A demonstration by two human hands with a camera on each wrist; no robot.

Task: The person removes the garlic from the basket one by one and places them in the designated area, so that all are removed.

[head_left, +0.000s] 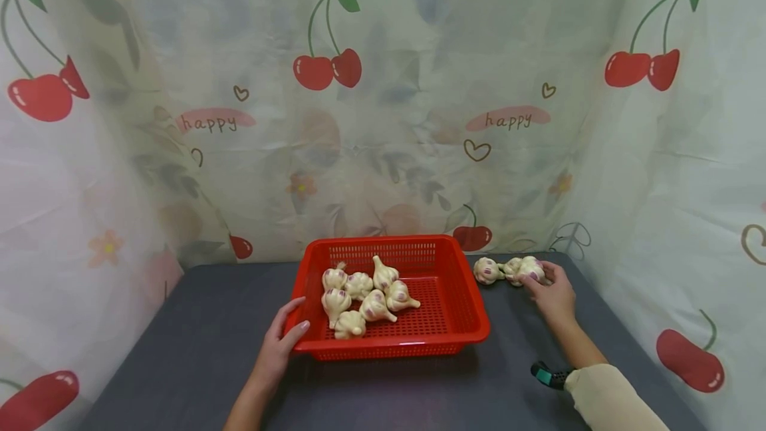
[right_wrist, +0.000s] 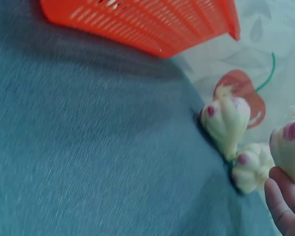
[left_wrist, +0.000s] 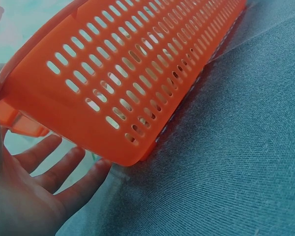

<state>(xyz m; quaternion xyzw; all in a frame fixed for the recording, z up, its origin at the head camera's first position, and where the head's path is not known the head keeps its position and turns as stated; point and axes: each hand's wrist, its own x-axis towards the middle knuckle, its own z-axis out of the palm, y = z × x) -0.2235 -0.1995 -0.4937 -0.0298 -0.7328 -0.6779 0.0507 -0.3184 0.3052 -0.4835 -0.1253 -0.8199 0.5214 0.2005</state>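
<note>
A red plastic basket [head_left: 443,337] with slotted sides stands mid-table, and several garlic bulbs [head_left: 375,306] lie in its left half. At the basket's left end my left hand [head_left: 279,339] grips the rim, thumb over the edge; in the left wrist view its fingers [left_wrist: 71,162] reach under the slotted wall. To the right of the basket, my right hand [head_left: 554,292] pinches a garlic bulb [head_left: 531,270] between thumb and fingers. Two more bulbs lie beside it on the table: one garlic bulb [right_wrist: 226,120] nearer the basket, another garlic bulb [right_wrist: 249,167] partly behind the held one.
A dark grey cloth [head_left: 209,324] covers the table. Behind it and along both sides hangs a pale curtain [head_left: 383,171] printed with cherries and hearts. A black and teal strap [head_left: 549,376] sits at the right wrist by a cream sleeve [head_left: 610,398].
</note>
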